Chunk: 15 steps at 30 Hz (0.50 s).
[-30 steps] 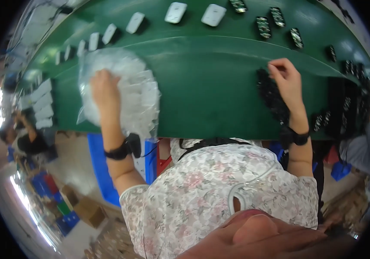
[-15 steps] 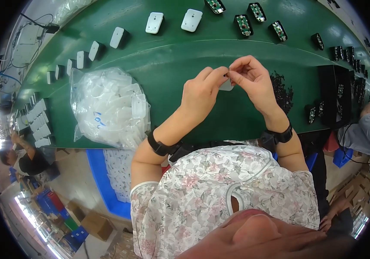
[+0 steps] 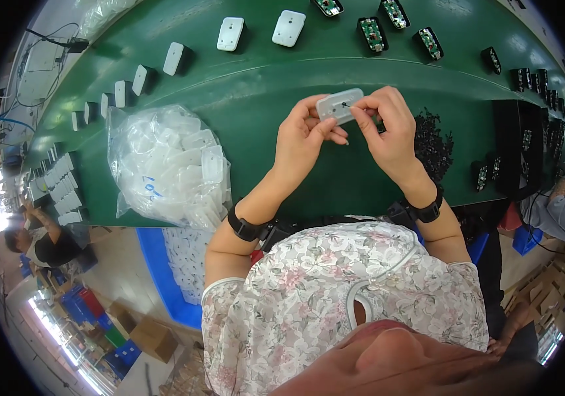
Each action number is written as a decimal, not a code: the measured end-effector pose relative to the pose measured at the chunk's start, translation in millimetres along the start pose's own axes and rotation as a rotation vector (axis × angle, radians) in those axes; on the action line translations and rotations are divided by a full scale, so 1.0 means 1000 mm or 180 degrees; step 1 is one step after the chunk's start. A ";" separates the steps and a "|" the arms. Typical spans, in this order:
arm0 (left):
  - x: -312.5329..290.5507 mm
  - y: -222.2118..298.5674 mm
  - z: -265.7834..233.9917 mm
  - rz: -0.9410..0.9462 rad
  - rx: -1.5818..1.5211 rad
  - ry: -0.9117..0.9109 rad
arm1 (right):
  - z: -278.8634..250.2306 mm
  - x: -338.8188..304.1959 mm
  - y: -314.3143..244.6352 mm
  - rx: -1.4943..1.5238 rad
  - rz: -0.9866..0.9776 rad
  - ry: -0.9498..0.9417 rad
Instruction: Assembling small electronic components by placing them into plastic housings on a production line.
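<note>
My left hand (image 3: 297, 140) grips a white translucent plastic cover (image 3: 328, 107) by its left and lower edges, its broad face turned up. Small dark spots show on that face. With thumb and fingers together, my right hand (image 3: 391, 135) pinches a tiny black part (image 3: 346, 105) against the cover's face; its exact shape is too small to make out. Just right of this hand lies a heap of small black pieces (image 3: 431, 145). A clear bag of white covers (image 3: 163, 165) rests on the table left of my left forearm.
Along the far side of the green table (image 3: 262, 82) stand black cases with white lids (image 3: 231, 34) and open black cases with green circuit boards (image 3: 371, 35). A black box (image 3: 512, 125) stands at right. Below the table edge is a blue bin (image 3: 152, 264). Other people sit at both sides.
My left hand has turned the cover so that its face shows, where before the fingers mostly hid it. My right hand's fingertips have moved onto that face.
</note>
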<state>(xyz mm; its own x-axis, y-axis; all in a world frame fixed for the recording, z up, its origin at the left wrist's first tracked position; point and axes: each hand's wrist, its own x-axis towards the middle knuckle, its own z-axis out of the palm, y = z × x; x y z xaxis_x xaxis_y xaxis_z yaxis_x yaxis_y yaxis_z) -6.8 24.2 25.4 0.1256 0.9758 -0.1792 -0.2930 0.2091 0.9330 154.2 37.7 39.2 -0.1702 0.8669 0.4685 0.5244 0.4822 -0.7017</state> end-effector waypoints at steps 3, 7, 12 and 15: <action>0.001 -0.005 -0.005 -0.0326 -0.0020 -0.0131 | 0.001 -0.003 0.003 -0.0044 0.0048 -0.0086; 0.001 -0.009 -0.006 -0.0322 -0.0023 -0.0163 | 0.003 -0.003 0.003 0.0019 0.0204 -0.0266; -0.002 -0.013 -0.002 0.0142 -0.0045 -0.0181 | 0.001 -0.002 0.003 0.0450 0.0788 -0.0539; -0.003 -0.015 -0.001 0.0783 0.0467 -0.0130 | 0.005 -0.005 0.010 0.1086 0.1360 -0.0674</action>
<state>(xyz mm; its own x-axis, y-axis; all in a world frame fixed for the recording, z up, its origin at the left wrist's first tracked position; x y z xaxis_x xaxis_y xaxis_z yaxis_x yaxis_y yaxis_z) -3.5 18.2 11.9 0.1067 0.9920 0.0679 -0.1795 -0.0479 0.9826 156.3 38.8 27.6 -0.1840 0.9828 0.0132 0.2910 0.0672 -0.9544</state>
